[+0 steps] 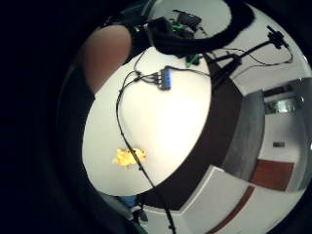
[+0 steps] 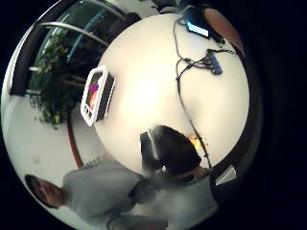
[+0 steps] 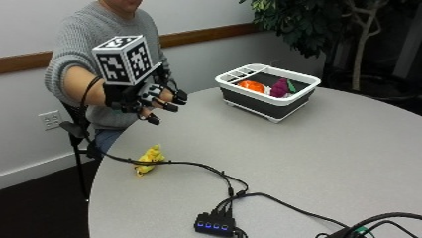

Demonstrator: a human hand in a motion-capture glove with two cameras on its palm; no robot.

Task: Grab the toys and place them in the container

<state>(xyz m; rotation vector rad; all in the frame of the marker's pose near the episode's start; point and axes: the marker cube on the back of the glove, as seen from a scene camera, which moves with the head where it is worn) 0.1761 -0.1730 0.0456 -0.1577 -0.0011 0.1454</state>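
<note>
I see my black-gloved right hand (image 3: 148,99) raised above the round white table (image 3: 316,148), fingers relaxed and spread, holding nothing. The small yellow plush toy (image 3: 150,157) lies below it near the table's edge. Only the outside view shows the orange and purple toys in the white-rimmed dark container (image 3: 269,90), well beyond the hand.

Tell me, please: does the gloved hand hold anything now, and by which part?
Nothing is held. The gloved right hand hangs above the table with relaxed fingers, and the yellow toy lies apart from it on the tabletop.
</note>
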